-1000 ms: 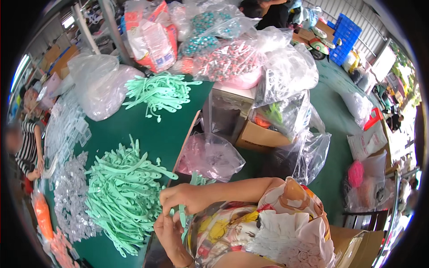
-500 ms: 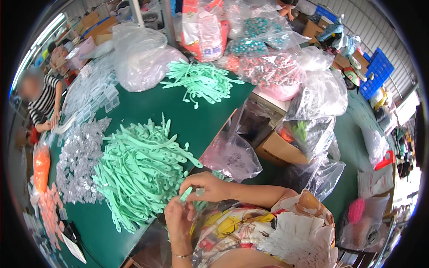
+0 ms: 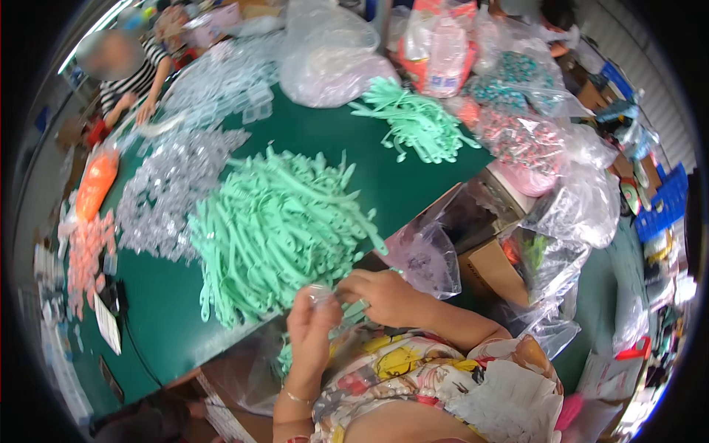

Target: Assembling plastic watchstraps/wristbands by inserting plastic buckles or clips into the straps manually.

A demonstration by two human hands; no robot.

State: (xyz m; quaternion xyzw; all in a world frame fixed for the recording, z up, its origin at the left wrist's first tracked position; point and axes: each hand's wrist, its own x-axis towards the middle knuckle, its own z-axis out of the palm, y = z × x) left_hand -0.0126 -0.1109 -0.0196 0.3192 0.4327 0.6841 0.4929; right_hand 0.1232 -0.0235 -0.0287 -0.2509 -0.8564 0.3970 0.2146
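Note:
My left hand (image 3: 312, 332) is closed, fingertips up, on a small clear plastic piece (image 3: 320, 293). Close beside it, my right hand (image 3: 390, 297) has its fingers curled and pressed together; what they hold is hidden. Something small and pale green shows at one of its fingers, too blurred to name. Both hands are at the table's near edge, just in front of a big heap of mint-green plastic straps (image 3: 277, 229). More mint-green straps (image 3: 351, 319) lie below my hands, over my lap.
Left of the heap lie clear plastic pieces (image 3: 173, 196), salmon-coloured pieces (image 3: 90, 251) and an orange bag (image 3: 97, 184). A smaller strap pile (image 3: 417, 122) sits farther back on the green table (image 3: 310, 136). Bagged parts (image 3: 521, 144) and a cardboard box (image 3: 493, 273) stand right. A striped-shirted person (image 3: 133, 81) works far left.
The whole view has shifted, with the table now farther right and higher. My left hand held a mint-green strap end before; now a clear piece shows in it. My hands have moved slightly apart.

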